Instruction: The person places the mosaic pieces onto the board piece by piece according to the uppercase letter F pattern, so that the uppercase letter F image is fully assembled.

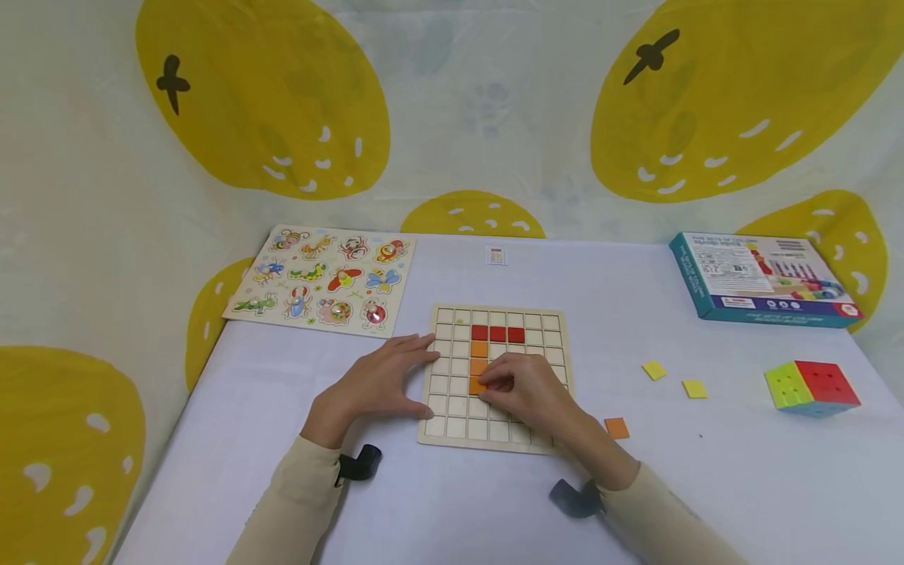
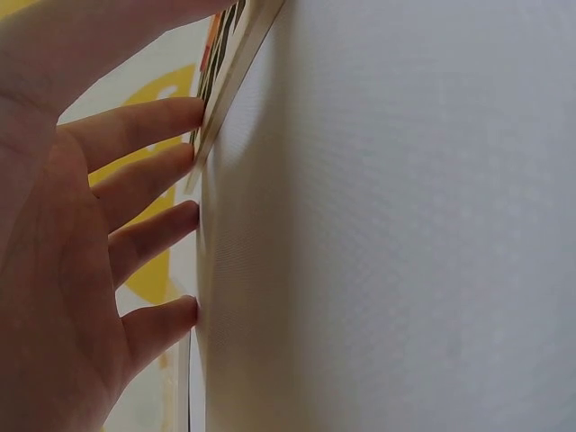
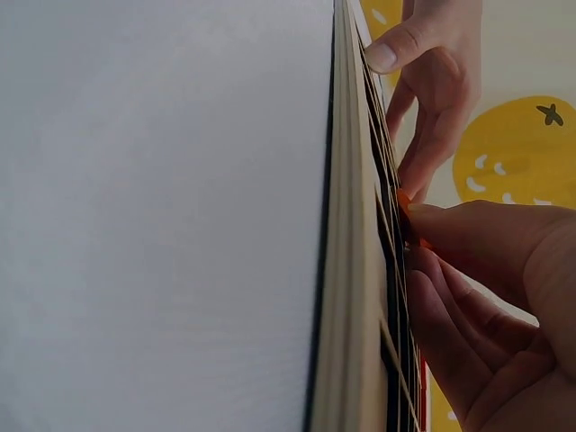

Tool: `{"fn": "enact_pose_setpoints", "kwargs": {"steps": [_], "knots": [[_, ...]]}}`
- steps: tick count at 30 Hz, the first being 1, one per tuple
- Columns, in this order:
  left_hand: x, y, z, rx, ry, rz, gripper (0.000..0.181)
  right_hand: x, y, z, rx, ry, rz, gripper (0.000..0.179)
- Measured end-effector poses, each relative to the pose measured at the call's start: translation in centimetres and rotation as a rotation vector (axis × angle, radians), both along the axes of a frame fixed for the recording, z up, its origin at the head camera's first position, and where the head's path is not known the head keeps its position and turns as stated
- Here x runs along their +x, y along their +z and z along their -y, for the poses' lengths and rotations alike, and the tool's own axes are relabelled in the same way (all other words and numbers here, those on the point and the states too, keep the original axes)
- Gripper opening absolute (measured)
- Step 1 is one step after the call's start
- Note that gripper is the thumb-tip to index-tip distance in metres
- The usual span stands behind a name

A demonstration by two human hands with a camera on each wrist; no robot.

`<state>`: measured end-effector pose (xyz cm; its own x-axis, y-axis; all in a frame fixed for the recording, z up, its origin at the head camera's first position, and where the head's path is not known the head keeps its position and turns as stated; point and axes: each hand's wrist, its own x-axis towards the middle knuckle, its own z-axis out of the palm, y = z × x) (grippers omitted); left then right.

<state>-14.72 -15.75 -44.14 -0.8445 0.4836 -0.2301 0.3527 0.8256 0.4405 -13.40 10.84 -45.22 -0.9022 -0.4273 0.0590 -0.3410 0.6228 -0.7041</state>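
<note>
A wooden grid board (image 1: 457, 428) with square cells lies in front of me. My left hand (image 1: 377, 380) spreads its thumb and fingers along the board's left edge, touching it. In the right wrist view, my right hand (image 3: 504, 297) pinches an orange square tile (image 3: 404, 200) between thumb and fingers. The head view shows that right hand over the middle of the grid, with the tile at the lower end of an orange column. Two other orange tiles (image 1: 479, 349) lie above it in cells. A row of three red tiles (image 1: 497, 334) sits at the column's top.
Right of the board lie a loose orange tile (image 1: 617, 428) and two yellow tiles (image 1: 654, 369). Farther right stand a puzzle cube (image 1: 812, 388) and a flat toy box (image 1: 773, 281). An insect picture board (image 1: 318, 280) lies at back left, and a small printed card (image 1: 497, 256) behind the grid.
</note>
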Motion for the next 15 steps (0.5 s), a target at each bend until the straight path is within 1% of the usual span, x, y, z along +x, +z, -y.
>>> {"fn": "enact_pose_setpoints", "kwargs": {"steps": [7, 15], "knots": [[-0.03, -0.13, 0.03, 0.009, -0.001, -0.006, 0.086, -0.02, 0.15, 0.03, 0.000, -0.019, 0.044, 0.016], [0.01, -0.15, 0.00, 0.019, -0.002, 0.000, 0.085, -0.09, 0.05, -0.09, 0.014, -0.011, 0.042, 0.015]]}}
